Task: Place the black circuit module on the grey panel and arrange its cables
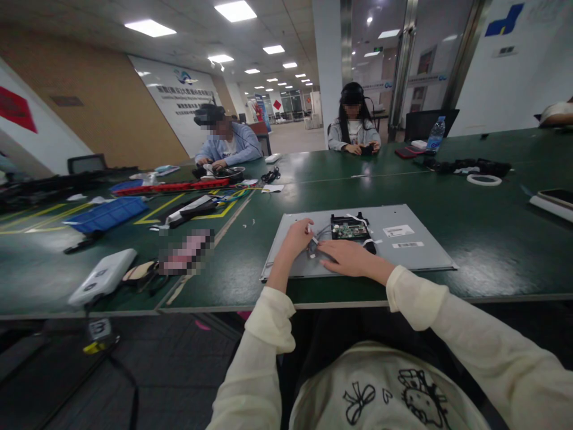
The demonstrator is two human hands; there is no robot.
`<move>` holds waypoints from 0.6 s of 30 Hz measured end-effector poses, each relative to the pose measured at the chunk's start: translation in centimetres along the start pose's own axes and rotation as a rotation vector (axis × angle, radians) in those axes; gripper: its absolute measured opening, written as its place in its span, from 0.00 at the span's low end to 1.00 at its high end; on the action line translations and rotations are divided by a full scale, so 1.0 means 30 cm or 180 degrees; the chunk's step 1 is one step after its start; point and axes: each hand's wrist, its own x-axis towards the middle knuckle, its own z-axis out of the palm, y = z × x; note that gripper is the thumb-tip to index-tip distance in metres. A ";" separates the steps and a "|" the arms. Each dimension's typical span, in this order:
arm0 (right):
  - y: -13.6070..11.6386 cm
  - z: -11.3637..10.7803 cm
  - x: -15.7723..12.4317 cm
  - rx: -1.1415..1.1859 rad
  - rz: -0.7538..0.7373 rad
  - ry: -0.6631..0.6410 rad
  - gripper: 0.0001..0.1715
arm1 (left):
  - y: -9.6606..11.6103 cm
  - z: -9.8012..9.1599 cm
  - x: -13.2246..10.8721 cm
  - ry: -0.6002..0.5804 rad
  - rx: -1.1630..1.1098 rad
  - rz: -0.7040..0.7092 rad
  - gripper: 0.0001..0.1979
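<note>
A grey metal panel (416,254) lies flat on the green table in front of me, with a small green circuit board (348,229) in a black frame near its middle and thin wires beside it. My left hand (295,239) is closed in a pinch on a small white piece at the wires. My right hand (347,258) rests flat on the panel, its fingers stretched toward the wires and pressing on a dark part there.
A white device (104,276) and a blue tray (107,214) lie to the left. A tape roll (484,180), black items and a water bottle (435,134) sit at the back right. Two other people sit across the table (492,239).
</note>
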 end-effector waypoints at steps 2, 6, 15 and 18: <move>0.000 0.000 0.001 -0.0051 -0.0034 -0.0004 0.26 | 0.001 0.001 0.000 -0.0173 0.0243 0.0255 0.16; -0.003 -0.005 0.000 -0.0156 -0.0082 -0.0035 0.26 | -0.023 0.007 0.001 -0.0297 0.0634 0.0409 0.18; -0.032 -0.030 -0.006 -0.0363 -0.0083 -0.0165 0.19 | -0.044 0.021 -0.004 -0.0168 0.1128 -0.0232 0.24; -0.041 -0.037 -0.012 -0.0422 -0.0058 -0.0208 0.17 | -0.032 0.017 -0.006 -0.0091 0.1245 -0.0396 0.24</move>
